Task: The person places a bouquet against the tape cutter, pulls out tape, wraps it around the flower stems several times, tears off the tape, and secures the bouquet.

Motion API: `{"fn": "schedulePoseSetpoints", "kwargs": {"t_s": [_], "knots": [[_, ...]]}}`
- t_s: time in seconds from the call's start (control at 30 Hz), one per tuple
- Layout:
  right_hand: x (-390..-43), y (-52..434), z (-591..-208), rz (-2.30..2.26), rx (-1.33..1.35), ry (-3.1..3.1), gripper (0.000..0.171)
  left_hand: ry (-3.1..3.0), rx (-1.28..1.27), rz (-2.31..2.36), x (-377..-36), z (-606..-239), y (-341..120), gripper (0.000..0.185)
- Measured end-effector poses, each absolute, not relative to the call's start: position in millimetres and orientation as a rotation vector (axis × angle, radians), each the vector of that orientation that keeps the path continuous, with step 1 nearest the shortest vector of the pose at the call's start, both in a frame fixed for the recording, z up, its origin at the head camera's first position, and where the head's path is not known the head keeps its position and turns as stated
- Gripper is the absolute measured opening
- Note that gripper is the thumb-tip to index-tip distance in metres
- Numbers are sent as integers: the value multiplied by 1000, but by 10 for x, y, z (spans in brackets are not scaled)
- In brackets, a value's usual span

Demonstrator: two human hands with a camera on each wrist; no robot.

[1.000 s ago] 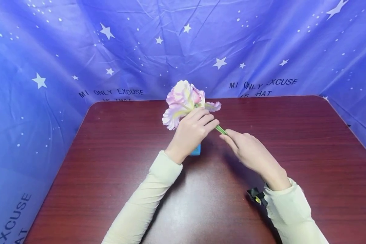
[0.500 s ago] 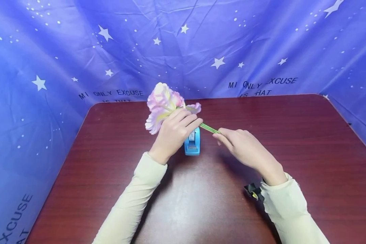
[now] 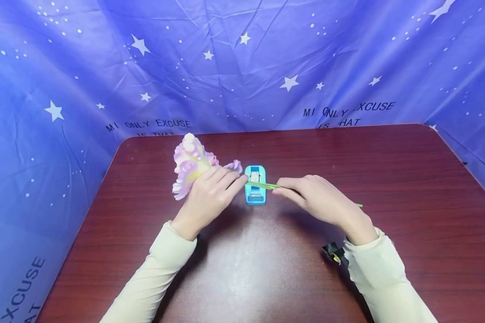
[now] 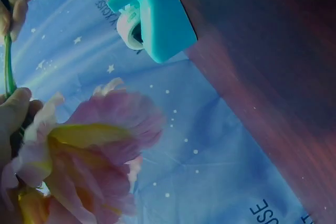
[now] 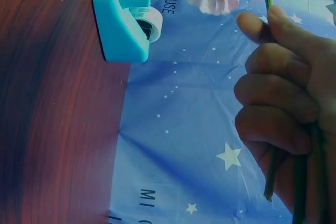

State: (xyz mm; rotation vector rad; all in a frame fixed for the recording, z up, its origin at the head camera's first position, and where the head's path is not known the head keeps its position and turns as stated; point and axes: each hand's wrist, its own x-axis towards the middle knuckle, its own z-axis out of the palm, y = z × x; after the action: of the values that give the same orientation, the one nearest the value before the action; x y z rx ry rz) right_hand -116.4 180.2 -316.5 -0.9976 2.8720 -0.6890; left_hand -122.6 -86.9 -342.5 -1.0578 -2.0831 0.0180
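Mid-frame, the left hand [image 3: 210,197] and right hand [image 3: 323,199] both grip the green stems [image 3: 262,184]. Hold them bundled, petals [image 3: 190,166] uncrushed, clear of the tape dispenser [image 3: 256,193].

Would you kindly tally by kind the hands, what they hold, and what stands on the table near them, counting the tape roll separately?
Left hand and right hand: 2
Bunch of flowers, counted as one: 1
Tape dispenser: 1
Tape roll, inside the dispenser: 1
Total: 5
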Motion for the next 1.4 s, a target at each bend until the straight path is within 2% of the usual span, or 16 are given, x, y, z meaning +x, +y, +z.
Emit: {"fn": "schedulePoseSetpoints", "kwargs": {"t_s": [0.33,0.73,1.03,1.4], "knots": [[-1201,1795,-3269,-625,-1001,2780,35,-2224,-1091,51,-1101,-3449,-887,18],[-1254,1799,-3431,-602,-942,2715,24,-2448,-1133,77,-1075,-3561,-849,17],[-1285,1812,-3514,-591,-921,2658,30,-2514,-1119,34,-1105,-3707,-823,11],[-1320,1822,-3573,-588,-994,2637,23,-2570,-1119,17,-1122,-3743,-830,8]]}}
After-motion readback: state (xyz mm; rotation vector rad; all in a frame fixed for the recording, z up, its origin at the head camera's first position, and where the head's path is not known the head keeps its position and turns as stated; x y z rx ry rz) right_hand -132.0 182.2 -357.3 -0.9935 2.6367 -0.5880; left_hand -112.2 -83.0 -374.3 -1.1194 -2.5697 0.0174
